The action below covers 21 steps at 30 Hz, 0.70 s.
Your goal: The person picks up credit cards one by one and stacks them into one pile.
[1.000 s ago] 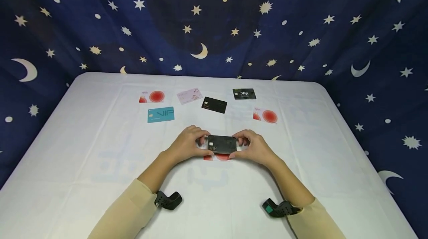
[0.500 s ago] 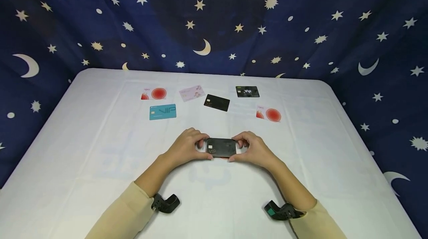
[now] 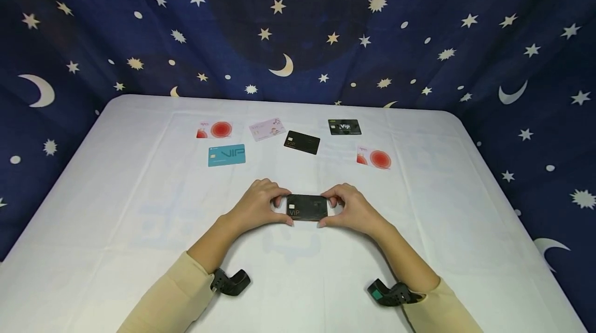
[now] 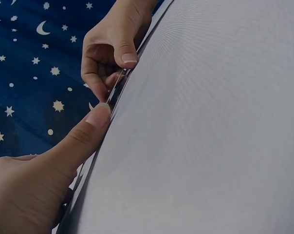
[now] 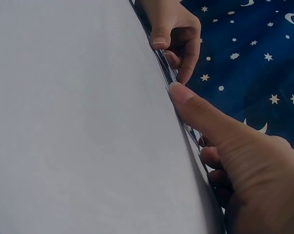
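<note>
Both hands hold a black VIP card (image 3: 307,208) near the middle of the table in the head view. My left hand (image 3: 257,205) pinches its left end between thumb and fingers, and my right hand (image 3: 350,207) pinches the right end the same way. Whatever lies beneath this card is hidden from above. In the left wrist view the left thumb (image 4: 83,131) presses along a thin card edge, with the other hand further off. The right wrist view has the right thumb (image 5: 200,109) on that edge, seen nearly side-on.
Beyond the hands lie a teal card (image 3: 226,155), a red-and-white card (image 3: 214,130), a pale pink card (image 3: 267,129), a black card (image 3: 301,142), another black card (image 3: 344,126) and a second red-and-white card (image 3: 374,157). A starry curtain (image 3: 209,28) hangs behind the white table (image 3: 139,167).
A red-and-white card that stuck out below the black VIP card is now covered by it. The held card has come slightly nearer to me; the head view has shifted a little.
</note>
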Each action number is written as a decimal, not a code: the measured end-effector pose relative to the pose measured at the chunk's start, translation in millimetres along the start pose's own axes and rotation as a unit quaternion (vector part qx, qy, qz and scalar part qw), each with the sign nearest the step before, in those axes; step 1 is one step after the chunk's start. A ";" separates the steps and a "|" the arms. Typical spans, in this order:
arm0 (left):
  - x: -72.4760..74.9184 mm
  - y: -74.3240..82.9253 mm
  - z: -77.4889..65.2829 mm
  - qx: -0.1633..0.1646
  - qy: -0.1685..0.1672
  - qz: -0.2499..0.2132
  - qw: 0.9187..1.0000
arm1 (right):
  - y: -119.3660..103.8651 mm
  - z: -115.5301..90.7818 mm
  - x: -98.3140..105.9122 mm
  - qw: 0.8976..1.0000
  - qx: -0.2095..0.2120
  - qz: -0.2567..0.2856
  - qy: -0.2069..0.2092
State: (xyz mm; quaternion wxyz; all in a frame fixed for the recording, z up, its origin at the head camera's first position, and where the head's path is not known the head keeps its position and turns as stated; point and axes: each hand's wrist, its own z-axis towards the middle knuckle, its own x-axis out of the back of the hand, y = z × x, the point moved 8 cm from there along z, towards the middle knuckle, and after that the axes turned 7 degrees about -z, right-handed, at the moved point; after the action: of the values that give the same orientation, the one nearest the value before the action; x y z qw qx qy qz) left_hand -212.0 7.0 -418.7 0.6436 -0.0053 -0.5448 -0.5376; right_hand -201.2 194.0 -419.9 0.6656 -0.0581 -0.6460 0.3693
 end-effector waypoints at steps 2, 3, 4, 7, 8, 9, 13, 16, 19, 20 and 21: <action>-0.1 -0.9 0.0 0.002 -0.002 -0.003 1.000 | -0.8 0.0 0.3 1.000 0.001 -0.006 0.001; -0.1 -1.2 0.0 0.003 -0.003 -0.006 1.000 | -0.9 -0.1 0.5 1.000 0.001 -0.008 0.001; -0.2 -1.7 0.1 0.004 -0.005 -0.007 1.000 | -1.0 -0.2 0.6 1.000 0.003 -0.011 0.002; -1.2 -3.3 0.0 0.006 -0.009 -0.014 1.000 | -0.6 -0.4 1.2 1.000 0.008 -0.018 0.007; -1.3 -3.5 0.1 0.005 -0.010 -0.018 1.000 | -0.4 -0.5 1.2 1.000 0.009 -0.018 0.007; -1.7 -3.8 0.1 0.003 -0.011 -0.020 1.000 | -0.2 -0.6 1.2 1.000 0.009 -0.019 0.007; -1.8 -3.6 -0.3 -0.007 -0.012 -0.025 1.000 | -0.4 -1.0 0.8 1.000 0.011 -0.016 0.003; -1.6 -3.0 -0.8 -0.017 -0.012 -0.020 1.000 | -0.7 -1.0 0.1 1.000 0.017 -0.016 -0.002; -1.5 -2.9 -1.1 -0.024 -0.012 -0.015 1.000 | -0.8 -0.8 0.3 0.999 0.028 -0.015 -0.008; -1.5 -2.9 -1.0 -0.025 -0.012 -0.014 1.000 | -0.9 -0.7 0.6 0.999 0.032 -0.013 -0.010; -1.7 -3.0 -1.0 -0.026 -0.012 -0.014 0.999 | -1.0 -0.7 1.0 0.999 0.035 -0.010 -0.012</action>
State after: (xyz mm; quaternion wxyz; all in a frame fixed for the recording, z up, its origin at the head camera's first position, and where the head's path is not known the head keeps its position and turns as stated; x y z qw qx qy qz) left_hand -213.1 6.3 -422.0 0.6293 -0.0211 -0.5382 -0.5603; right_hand -200.2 194.1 -418.5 0.6629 -0.0240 -0.6414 0.3855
